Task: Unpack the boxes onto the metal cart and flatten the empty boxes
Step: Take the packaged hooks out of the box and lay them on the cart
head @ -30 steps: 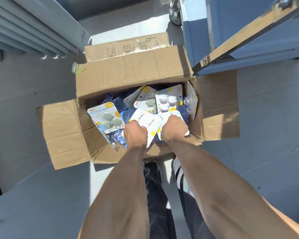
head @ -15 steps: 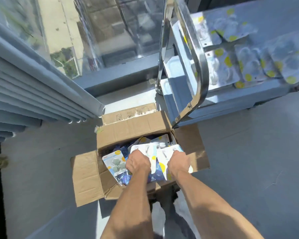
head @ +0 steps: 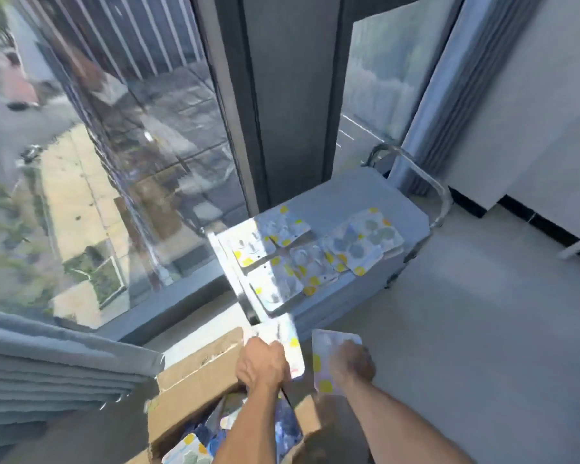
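An open cardboard box (head: 195, 386) sits on the floor at the bottom, with blister packs (head: 188, 450) still inside. My left hand (head: 262, 365) is shut on a white blister pack (head: 290, 349) raised above the box. My right hand (head: 350, 365) grips another blister pack (head: 325, 360) with yellow dots, held just right of the first. Ahead stands the metal cart (head: 359, 192), its top shelf covered by several similar packs (head: 315, 252). Both hands are just short of the cart's near end.
A large window (head: 114, 162) and a dark frame post (head: 282, 95) rise behind the cart. Grey curtains (head: 47, 370) hang at the left and at the far right (head: 476, 78). Pale floor (head: 482, 329) spreads to the right of the cart.
Both hands have lifted their packs out of the box and up toward the cart. My view has swung upward from the box to the cart and window.
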A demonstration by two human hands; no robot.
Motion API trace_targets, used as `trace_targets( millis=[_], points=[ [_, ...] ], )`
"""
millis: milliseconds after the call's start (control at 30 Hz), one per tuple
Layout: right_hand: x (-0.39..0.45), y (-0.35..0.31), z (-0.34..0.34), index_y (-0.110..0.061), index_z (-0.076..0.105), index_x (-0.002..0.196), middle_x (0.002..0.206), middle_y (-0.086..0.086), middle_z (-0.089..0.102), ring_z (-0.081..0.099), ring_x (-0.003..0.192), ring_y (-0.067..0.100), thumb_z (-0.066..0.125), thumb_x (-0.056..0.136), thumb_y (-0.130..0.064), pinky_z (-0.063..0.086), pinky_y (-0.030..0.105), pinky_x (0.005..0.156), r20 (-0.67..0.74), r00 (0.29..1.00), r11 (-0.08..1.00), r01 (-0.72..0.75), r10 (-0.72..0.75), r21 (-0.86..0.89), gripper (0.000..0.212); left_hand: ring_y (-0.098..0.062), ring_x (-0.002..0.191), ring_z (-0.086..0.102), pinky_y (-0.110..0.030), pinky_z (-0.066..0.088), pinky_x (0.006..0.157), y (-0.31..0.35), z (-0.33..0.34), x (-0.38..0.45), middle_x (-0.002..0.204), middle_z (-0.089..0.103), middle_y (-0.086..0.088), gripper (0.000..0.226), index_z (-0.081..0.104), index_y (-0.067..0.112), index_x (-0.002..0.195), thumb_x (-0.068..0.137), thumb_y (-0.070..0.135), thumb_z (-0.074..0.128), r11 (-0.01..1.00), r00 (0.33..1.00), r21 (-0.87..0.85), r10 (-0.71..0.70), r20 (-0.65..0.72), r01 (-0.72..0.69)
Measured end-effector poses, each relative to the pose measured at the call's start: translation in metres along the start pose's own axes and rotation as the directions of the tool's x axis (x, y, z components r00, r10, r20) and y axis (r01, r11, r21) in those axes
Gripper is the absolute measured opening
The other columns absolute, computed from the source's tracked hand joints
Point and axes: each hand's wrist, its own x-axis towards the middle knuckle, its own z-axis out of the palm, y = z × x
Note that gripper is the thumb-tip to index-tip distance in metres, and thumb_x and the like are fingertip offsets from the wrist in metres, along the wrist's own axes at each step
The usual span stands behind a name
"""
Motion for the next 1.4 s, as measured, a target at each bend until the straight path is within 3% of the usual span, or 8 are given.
trace_targets(
  millis=[133, 267, 433, 533, 733, 933, 1233, 1400],
  points=[
    [0.063, 0.027, -0.085, -0.017, 0.066, 0.120, 0.127, 0.005, 0.063, 0.062, 0.116, 0.022, 0.041, 0.102, -0.042, 0.052, 0.030, 0.086, -0.045, 0.998, 0.999, 0.040, -0.040, 0.004, 0.040, -0.033, 0.111, 0.063, -0.034, 0.046, 0.091, 0.106, 0.027, -0.019, 0.114, 0.068, -0.016, 0.034, 0.065, 0.007, 0.108, 0.092, 0.034, 0.053, 0.998, 0.997, 0.003, 0.070, -0.014, -0.070],
    [0.132, 0.053, -0.164, -0.017, 0.065, 0.114, 0.120, 0.006, 0.065, 0.063, 0.112, 0.025, 0.041, 0.100, -0.050, 0.051, 0.031, 0.086, -0.096, 0.986, 0.991, 0.131, -0.135, -0.038, 0.042, -0.031, 0.110, 0.063, -0.030, 0.044, 0.079, 0.203, 0.052, -0.026, 0.115, 0.067, -0.014, 0.030, 0.063, 0.007, 0.108, 0.095, 0.032, 0.051, 0.999, 0.999, -0.037, 0.039, 0.001, -0.039],
    [0.203, 0.052, -0.242, -0.015, 0.065, 0.113, 0.119, 0.007, 0.065, 0.062, 0.112, 0.026, 0.049, 0.096, -0.027, 0.049, 0.030, 0.084, -0.132, 0.979, 0.985, 0.145, -0.157, -0.093, 0.026, -0.032, 0.107, 0.063, -0.033, 0.047, 0.079, 0.280, 0.058, -0.015, 0.112, 0.067, -0.015, 0.027, 0.062, 0.006, 0.102, 0.095, 0.029, 0.049, 0.998, 0.999, -0.050, 0.035, -0.009, -0.035],
    [0.236, 0.032, -0.265, -0.014, 0.064, 0.113, 0.120, 0.008, 0.064, 0.062, 0.112, 0.026, 0.051, 0.095, -0.026, 0.049, 0.030, 0.084, -0.122, 0.972, 0.975, 0.188, -0.202, -0.119, 0.025, -0.032, 0.107, 0.063, -0.033, 0.047, 0.080, 0.305, 0.054, 0.005, 0.113, 0.067, -0.015, 0.028, 0.062, 0.006, 0.103, 0.098, 0.030, 0.048, 0.997, 0.999, -0.073, 0.010, -0.037, -0.013],
    [0.292, -0.026, -0.275, -0.014, 0.063, 0.116, 0.122, 0.009, 0.062, 0.062, 0.113, 0.027, 0.053, 0.090, -0.021, 0.049, 0.033, 0.089, -0.081, 0.943, 0.937, 0.305, -0.322, -0.168, 0.029, -0.034, 0.109, 0.062, -0.036, 0.047, 0.084, 0.345, 0.059, 0.066, 0.114, 0.065, -0.015, 0.027, 0.062, 0.006, 0.104, 0.098, 0.029, 0.049, 0.993, 0.991, -0.102, -0.074, -0.111, 0.063],
    [0.357, -0.080, -0.269, -0.013, 0.063, 0.118, 0.124, 0.010, 0.060, 0.062, 0.113, 0.028, 0.052, 0.092, -0.019, 0.049, 0.032, 0.088, -0.029, 0.935, 0.915, 0.340, -0.354, -0.218, 0.029, -0.031, 0.110, 0.063, -0.034, 0.048, 0.082, 0.391, 0.096, 0.129, 0.114, 0.066, -0.013, 0.022, 0.061, 0.009, 0.102, 0.100, 0.027, 0.049, 0.987, 0.989, -0.074, -0.146, -0.021, 0.144],
    [0.444, -0.175, -0.242, -0.010, 0.060, 0.120, 0.124, 0.011, 0.057, 0.062, 0.111, 0.029, 0.051, 0.094, -0.020, 0.048, 0.033, 0.087, 0.050, 0.892, 0.843, 0.442, -0.450, -0.307, 0.029, -0.033, 0.096, 0.065, -0.031, 0.042, 0.066, 0.441, 0.110, 0.250, 0.104, 0.067, -0.015, 0.014, 0.059, 0.008, 0.089, 0.095, 0.018, 0.052, 0.971, 0.976, -0.114, -0.216, -0.034, 0.211],
    [0.487, -0.214, -0.228, -0.010, 0.061, 0.117, 0.121, 0.009, 0.057, 0.062, 0.107, 0.028, 0.053, 0.095, -0.019, 0.049, 0.033, 0.083, 0.052, 0.865, 0.790, 0.479, -0.499, -0.382, 0.025, -0.033, 0.093, 0.067, -0.031, 0.043, 0.064, 0.448, 0.126, 0.300, 0.102, 0.067, -0.014, 0.015, 0.062, 0.007, 0.094, 0.094, 0.018, 0.053, 0.960, 0.962, -0.084, -0.270, -0.046, 0.266]
  ],
)
